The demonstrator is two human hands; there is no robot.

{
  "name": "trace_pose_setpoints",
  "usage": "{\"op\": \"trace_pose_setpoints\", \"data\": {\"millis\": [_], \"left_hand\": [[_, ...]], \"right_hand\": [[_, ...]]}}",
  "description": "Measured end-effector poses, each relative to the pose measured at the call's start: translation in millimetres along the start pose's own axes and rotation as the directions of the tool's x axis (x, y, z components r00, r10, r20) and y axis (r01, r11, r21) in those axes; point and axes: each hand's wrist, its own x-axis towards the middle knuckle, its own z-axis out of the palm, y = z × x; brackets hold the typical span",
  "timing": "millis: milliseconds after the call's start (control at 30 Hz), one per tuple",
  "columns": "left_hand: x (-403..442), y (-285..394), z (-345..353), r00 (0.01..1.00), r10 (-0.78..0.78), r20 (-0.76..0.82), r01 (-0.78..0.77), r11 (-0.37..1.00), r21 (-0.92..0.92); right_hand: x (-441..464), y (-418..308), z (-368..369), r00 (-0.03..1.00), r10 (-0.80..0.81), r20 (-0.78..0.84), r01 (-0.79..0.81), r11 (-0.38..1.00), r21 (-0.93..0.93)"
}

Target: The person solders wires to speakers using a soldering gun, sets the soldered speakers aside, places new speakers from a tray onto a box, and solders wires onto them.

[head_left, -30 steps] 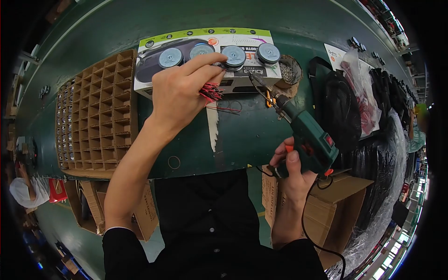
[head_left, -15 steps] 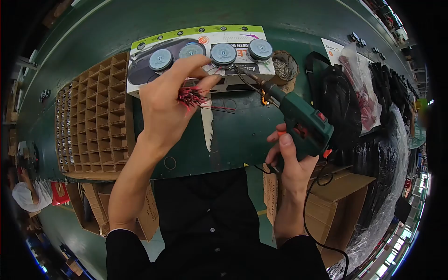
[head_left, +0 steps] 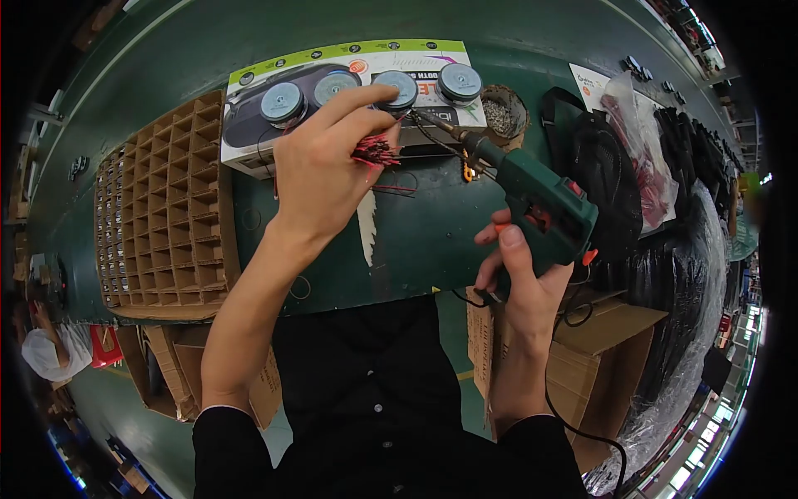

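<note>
Four small round speakers sit in a row on a printed box; my left hand (head_left: 316, 170) reaches the third speaker (head_left: 396, 86), its index finger at the rim. Closed in that hand is a bundle of red and black wires (head_left: 378, 150), cut ends facing right. My right hand (head_left: 529, 287) grips a green soldering gun (head_left: 544, 200) by its handle. The gun's tip points up and left, close to the third speaker's right edge; whether it touches is too small to tell. Left of my hand stand the first speaker (head_left: 283, 103) and second speaker (head_left: 337, 86); rightmost is another speaker (head_left: 460, 83).
The printed box (head_left: 249, 133) lies at the back of the green table (head_left: 324, 266). Beside it stands a tin of metal shavings (head_left: 504, 112). A cardboard divider tray (head_left: 170, 208) is at left. Black bags (head_left: 603, 158) lie at right, and the gun's cord (head_left: 586, 437) trails down.
My left hand has moved right with the wire bundle, its index finger now at the third speaker. The soldering gun stays almost in place, its tip still by that speaker.
</note>
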Motion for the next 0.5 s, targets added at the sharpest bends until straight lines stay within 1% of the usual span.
{"op": "trace_pose_setpoints", "data": {"millis": [67, 133, 233, 300, 433, 500], "left_hand": [[-1.0, -0.2, 2.7, 1.0, -0.018, 0.01, 0.018, 1.0, 0.0], [-2.0, -1.0, 5.7, 1.0, -0.018, -0.02, 0.018, 1.0, 0.008], [-1.2, -0.8, 7.0, 0.999, -0.014, -0.029, 0.014, 1.0, 0.007], [-0.6, 0.0, 6.8, 1.0, -0.022, -0.022, 0.022, 1.0, 0.009], [0.4, 0.8, 6.8, 0.999, -0.029, -0.016, 0.03, 0.999, 0.029], [0.6, 1.6, 7.2, 0.999, -0.037, -0.012, 0.037, 0.999, 0.027]], "right_hand": [[0.2, 0.9, -1.3, 1.0, 0.0, 0.008, 0.0, 1.0, 0.002], [0.2, 3.8, -5.2, 1.0, 0.002, 0.017, -0.002, 1.0, 0.004], [0.5, 7.9, -10.1, 0.999, 0.042, 0.035, -0.042, 0.999, -0.003], [1.9, 5.2, -8.4, 0.999, 0.004, 0.045, -0.004, 1.0, -0.001], [2.9, 0.0, -6.4, 0.999, 0.023, 0.046, -0.023, 1.0, -0.001], [2.3, 3.5, -9.3, 0.998, -0.001, 0.062, 0.001, 1.0, 0.004]]}}
